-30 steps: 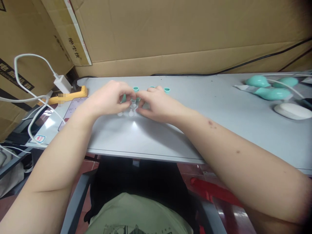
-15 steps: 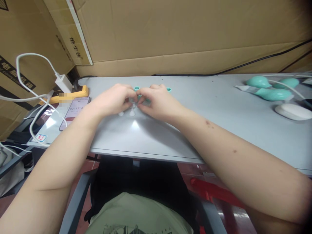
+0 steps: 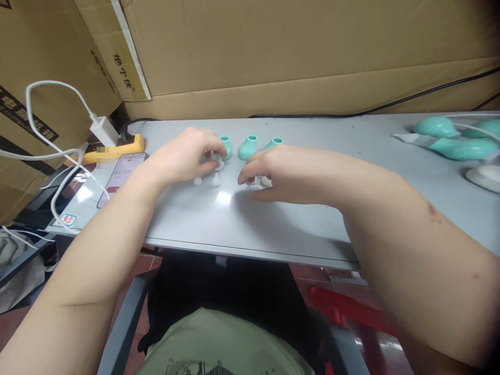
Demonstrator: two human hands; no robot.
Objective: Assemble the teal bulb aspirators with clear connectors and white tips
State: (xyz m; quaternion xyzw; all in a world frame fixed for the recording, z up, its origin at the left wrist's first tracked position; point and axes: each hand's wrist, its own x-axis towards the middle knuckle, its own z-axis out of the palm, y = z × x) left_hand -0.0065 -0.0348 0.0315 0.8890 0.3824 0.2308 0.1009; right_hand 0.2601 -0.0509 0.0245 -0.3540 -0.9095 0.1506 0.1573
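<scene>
My left hand point(image 3: 191, 156) has its thumb and fingers curled round a small white piece point(image 3: 219, 164). Two more small white pieces rest on the table just in front of it, one of them a white knob point(image 3: 216, 179). My right hand point(image 3: 281, 169), its thumb and fingers apart, hovers over a white disc-like piece point(image 3: 266, 181) and another that its fingers partly cover. Behind the hands stand mint-green hollow bulb pieces with open necks: a left one point(image 3: 225, 148), a middle one point(image 3: 248, 149) and a right one point(image 3: 276, 142) partly hidden by my right hand.
A phone point(image 3: 124, 174) lies at the left by a yellow power strip point(image 3: 125, 148) with a white charger point(image 3: 104, 131) and looped cables. At the right are larger mint-green rounded pieces point(image 3: 466, 149) and a white rounded object point(image 3: 484, 178). Cardboard point(image 3: 297, 57) walls the table's back.
My right hand has moved right, away from my left hand, and its fingers have spread over the white pieces. The green bulb pieces show more. My left hand has stayed nearly in place.
</scene>
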